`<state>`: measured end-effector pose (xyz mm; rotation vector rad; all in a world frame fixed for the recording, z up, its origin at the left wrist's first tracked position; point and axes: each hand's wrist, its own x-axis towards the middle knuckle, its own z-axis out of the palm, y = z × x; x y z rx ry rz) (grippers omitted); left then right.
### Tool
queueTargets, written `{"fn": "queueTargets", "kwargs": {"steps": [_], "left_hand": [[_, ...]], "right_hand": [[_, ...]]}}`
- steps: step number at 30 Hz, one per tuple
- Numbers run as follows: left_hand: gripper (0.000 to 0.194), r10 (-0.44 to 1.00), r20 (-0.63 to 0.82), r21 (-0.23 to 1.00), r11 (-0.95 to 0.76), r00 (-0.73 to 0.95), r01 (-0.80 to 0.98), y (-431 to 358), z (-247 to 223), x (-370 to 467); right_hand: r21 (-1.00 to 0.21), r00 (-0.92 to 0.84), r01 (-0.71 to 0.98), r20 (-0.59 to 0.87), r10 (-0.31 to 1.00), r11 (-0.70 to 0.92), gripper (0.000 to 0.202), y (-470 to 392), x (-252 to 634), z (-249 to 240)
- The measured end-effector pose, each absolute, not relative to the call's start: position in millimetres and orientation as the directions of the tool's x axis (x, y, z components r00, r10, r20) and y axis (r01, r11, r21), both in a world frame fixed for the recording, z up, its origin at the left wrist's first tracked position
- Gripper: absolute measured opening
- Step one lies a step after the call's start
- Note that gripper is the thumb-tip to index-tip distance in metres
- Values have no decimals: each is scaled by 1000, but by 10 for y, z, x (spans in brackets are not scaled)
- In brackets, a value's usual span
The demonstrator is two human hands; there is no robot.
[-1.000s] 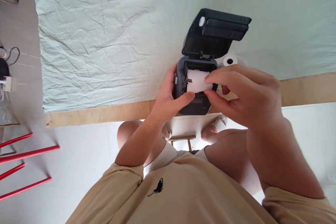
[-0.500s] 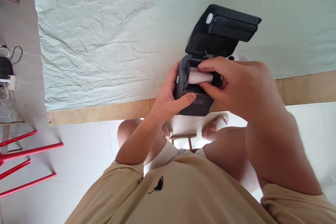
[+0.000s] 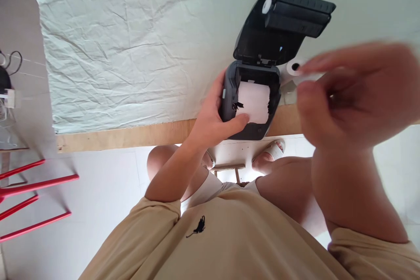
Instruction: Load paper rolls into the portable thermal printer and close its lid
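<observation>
A dark grey receipt printer (image 3: 226, 96) stands near the table's front edge, its black lid (image 3: 269, 35) swung up and back. My left hand (image 3: 211, 118) grips its left side, fingers behind the case and thumb over the front. White paper (image 3: 253, 98) lies in the compartment, its loose end reaching over the front lip, where my left thumb touches it. To the right, my right hand (image 3: 357, 92) hangs blurred in the air, clear of the printer, thumb and index finger apart with nothing visible between them. Close to its fingertips is a white paper roll (image 3: 292, 68).
A wrinkled pale green cloth (image 3: 131, 52) covers the table, leaving a wooden edge strip (image 3: 131, 133) bare. Red metal legs (image 3: 42, 179) jut in at the lower left. Cables and a white plug (image 3: 10, 98) sit at the far left. My knees are below the edge.
My right hand has let go of the paper in the printer and moved right. The paper now lies spread over the compartment's front. My left thumb has come onto the paper.
</observation>
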<state>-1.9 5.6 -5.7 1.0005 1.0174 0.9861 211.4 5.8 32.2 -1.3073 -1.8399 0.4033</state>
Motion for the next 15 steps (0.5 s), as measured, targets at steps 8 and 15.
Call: {"fn": "queueTargets", "kwargs": {"steps": [8,15], "left_hand": [[94,956,-185,970,214,227,-114,77,-46,-54],[82,951,-216,925,272,224,-266,70,-7,-15]], "right_hand": [[-762,143,342,620,771,549,28,220,2102,231],[-830,31,388,446,895,400,30,67,2010,-74]]}}
